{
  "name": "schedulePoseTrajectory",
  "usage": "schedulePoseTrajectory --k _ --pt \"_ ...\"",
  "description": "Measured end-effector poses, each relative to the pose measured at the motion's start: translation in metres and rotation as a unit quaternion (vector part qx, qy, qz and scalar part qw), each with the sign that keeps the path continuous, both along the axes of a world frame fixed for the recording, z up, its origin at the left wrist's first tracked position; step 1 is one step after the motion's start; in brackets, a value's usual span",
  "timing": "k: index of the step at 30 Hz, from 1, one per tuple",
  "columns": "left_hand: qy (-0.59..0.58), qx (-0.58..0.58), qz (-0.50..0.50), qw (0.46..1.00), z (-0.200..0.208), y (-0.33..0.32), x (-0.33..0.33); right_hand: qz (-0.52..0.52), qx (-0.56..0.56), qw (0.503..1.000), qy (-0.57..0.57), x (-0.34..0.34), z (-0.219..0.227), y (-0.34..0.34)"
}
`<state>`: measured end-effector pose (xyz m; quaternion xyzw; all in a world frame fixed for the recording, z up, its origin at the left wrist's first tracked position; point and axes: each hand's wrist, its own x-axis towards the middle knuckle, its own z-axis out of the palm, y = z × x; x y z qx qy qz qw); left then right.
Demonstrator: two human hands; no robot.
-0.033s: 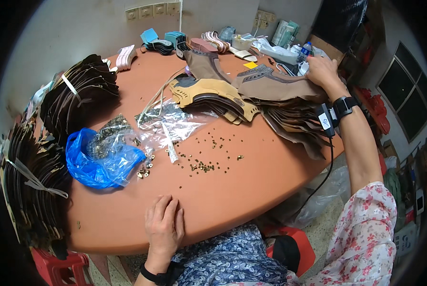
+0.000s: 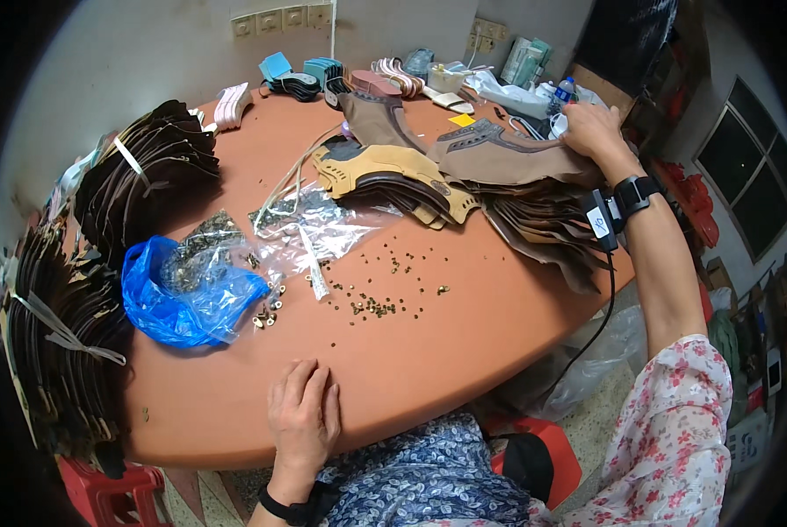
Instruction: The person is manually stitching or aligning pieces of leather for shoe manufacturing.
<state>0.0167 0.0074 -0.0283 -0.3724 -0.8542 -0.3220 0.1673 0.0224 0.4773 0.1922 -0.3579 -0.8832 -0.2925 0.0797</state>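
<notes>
My left hand (image 2: 303, 408) lies flat on the table's near edge, fingers stretched forward and holding nothing. Brass-coloured eyelets (image 2: 373, 307) are scattered on the tabletop beyond it. At the far right, my right hand (image 2: 594, 132) reaches past a stack of brown shoe-upper pieces (image 2: 534, 161). Its fingers curl beside a small white round thing (image 2: 558, 126), partly hidden by the hand; what they grip cannot be made out. Left of that stack lie tan upper pieces (image 2: 385, 167). A blue plastic bag (image 2: 161, 303) and a clear bag (image 2: 310, 224) with small metal parts lie mid-left.
Bundles of dark cut pieces (image 2: 148, 167) tied with strips stand along the left side of the orange table (image 2: 464, 342). Insoles (image 2: 292, 83), a plastic bottle (image 2: 562, 95) and a yellow slip (image 2: 461, 120) are at the back. A black cable (image 2: 600, 325) hangs from my right wrist.
My right hand has shifted very slightly to the left at the far right. The left hand and the things on the table look unmoved.
</notes>
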Motion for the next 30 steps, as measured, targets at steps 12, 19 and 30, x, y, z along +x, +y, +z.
schedulePoseTrajectory --k 12,19,30 --pt "0.006 -0.007 0.005 1.0 -0.002 -0.001 0.001 0.086 -0.008 0.956 -0.281 -0.026 -0.047 -0.085" --pt "0.004 -0.013 -0.004 1.0 -0.003 -0.001 -0.001 0.013 0.039 0.963 -0.265 -0.03 -0.088 -0.019" --pt "0.013 -0.012 0.004 1.0 -0.002 0.0 0.0 0.049 0.056 0.954 -0.291 -0.058 -0.105 -0.021"
